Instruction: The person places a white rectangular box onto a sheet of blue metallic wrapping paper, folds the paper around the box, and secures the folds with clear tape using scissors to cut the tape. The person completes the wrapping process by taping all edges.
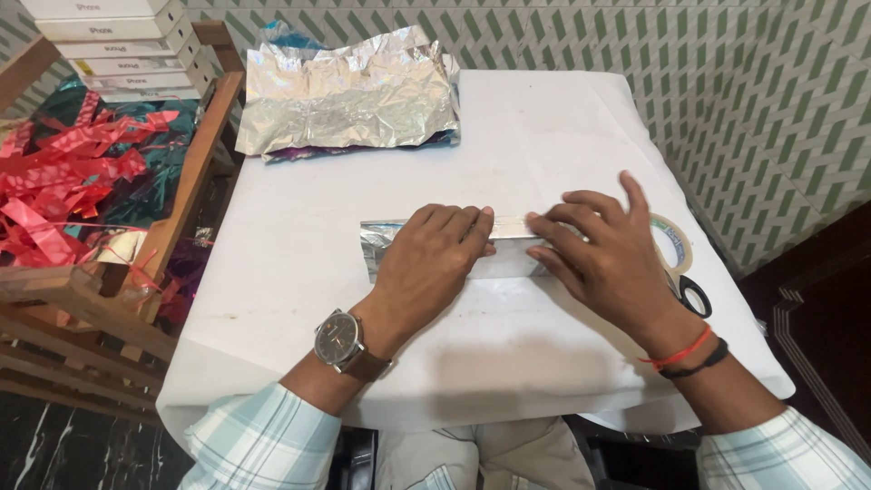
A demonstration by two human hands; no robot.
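A long flat box wrapped in silver foil paper (508,259) lies across the middle of the white table (299,272). My left hand (426,263) presses flat on its left half, fingers together along the top edge. My right hand (603,254) rests on its right end with fingers spread, pressing the foil down. A wristwatch sits on my left wrist, and red and black threads on my right wrist. Neither hand grips anything.
A crumpled stack of silver foil sheets (349,91) lies at the table's far left. A tape roll (676,240) and black-handled scissors (691,292) sit behind my right hand. A wooden rack (181,191) with red ribbons (63,172) and white boxes (118,45) stands left. Tiled wall right.
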